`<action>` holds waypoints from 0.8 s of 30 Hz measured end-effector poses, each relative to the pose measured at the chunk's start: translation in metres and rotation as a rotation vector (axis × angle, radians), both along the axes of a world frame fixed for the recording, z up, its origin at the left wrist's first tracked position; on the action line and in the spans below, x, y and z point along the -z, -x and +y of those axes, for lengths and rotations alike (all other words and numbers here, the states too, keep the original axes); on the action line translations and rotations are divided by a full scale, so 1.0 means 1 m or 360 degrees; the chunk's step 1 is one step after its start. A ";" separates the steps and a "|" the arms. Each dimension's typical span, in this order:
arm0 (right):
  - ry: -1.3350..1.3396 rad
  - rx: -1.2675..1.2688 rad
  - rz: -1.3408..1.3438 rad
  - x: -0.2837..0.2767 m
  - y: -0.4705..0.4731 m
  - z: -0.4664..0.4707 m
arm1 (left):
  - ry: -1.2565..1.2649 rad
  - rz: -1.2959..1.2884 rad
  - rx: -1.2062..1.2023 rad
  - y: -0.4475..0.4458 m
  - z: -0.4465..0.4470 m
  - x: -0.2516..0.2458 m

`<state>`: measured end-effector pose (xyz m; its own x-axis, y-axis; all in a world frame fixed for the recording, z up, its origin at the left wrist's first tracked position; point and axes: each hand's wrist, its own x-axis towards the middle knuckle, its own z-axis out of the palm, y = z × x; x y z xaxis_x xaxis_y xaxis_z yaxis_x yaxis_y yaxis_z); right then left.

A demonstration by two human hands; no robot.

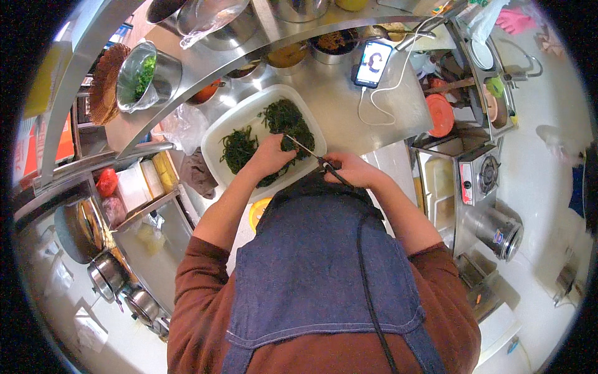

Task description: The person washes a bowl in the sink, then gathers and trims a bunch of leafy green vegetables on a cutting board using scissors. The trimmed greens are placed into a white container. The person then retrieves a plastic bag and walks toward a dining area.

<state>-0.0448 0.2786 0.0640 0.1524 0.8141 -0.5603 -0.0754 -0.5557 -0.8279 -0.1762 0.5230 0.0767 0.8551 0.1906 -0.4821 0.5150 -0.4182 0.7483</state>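
A white plastic tub (216, 133) stands on the counter before me with clumps of dark green strands (236, 146) in it, which look like cut seaweed. My left hand (275, 153) reaches over the tub, fingers pinched among the strands in the middle. In my right hand (352, 170), at the tub's near right corner, are scissors (306, 147) with dark handles. Their slim metal blades point up and left, with the tips close to my left fingers. How far the blades are apart is too small to tell.
A lit phone (373, 64) with a white cable (395, 91) stands at the back right. Behind the tub are metal pots of food (334, 56) under a raised steel shelf (212, 70). A clear plastic bag (184, 126) lies left of the tub. Farther right is a gas burner (486, 174).
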 end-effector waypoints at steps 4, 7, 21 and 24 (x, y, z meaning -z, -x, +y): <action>0.0014 -0.0043 0.0024 0.002 -0.002 0.008 | -0.0273 0.0013 0.0313 -0.005 -0.002 0.000; 0.0039 0.0000 -0.0039 0.010 0.003 0.010 | -0.0420 0.0203 0.0340 -0.011 -0.006 0.004; 0.0368 0.0243 0.0025 0.009 0.003 0.003 | -0.0133 0.0186 0.0046 -0.015 -0.005 0.000; 0.0223 0.0108 -0.0206 0.021 0.004 -0.006 | 0.0634 -0.0050 -0.0433 0.012 0.017 0.006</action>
<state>-0.0491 0.2730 0.0432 0.2825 0.7148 -0.6398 -0.0145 -0.6637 -0.7479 -0.1883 0.5401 0.0704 0.8151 0.2150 -0.5380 0.5407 0.0511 0.8396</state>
